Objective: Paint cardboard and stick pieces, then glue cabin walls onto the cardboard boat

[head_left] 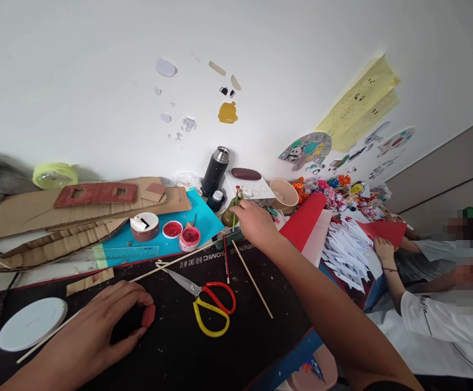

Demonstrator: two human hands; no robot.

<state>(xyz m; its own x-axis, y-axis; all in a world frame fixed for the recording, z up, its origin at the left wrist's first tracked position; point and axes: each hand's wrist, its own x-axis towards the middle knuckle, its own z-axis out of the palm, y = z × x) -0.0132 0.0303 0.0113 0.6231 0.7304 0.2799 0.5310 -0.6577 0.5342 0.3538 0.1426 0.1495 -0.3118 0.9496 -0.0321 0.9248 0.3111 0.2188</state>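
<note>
My left hand (106, 320) is closed on a small red-painted piece (149, 315), gripped between thumb and fingertips above the black mat. My right hand (256, 222) reaches to the back of the table, fingers pinched around a thin green-handled paintbrush (234, 216) at an olive-coloured jar (227, 219). Scissors (197, 293) with one red and one yellow handle lie between my hands, blades parted. Behind them stand an opened jar of red paint (190, 237) and its paint-smeared lid (172, 229). A thin wooden stick (252, 279) lies below my right hand.
Cardboard pieces (28, 214), one red-painted with cut-outs (98, 194), lie at the back left. A white round lid (32, 324) is at the left. A black thermos (215, 171) stands by the wall. On the right, a co-worker's hand (383, 252) rests by cut paper strips (346, 252).
</note>
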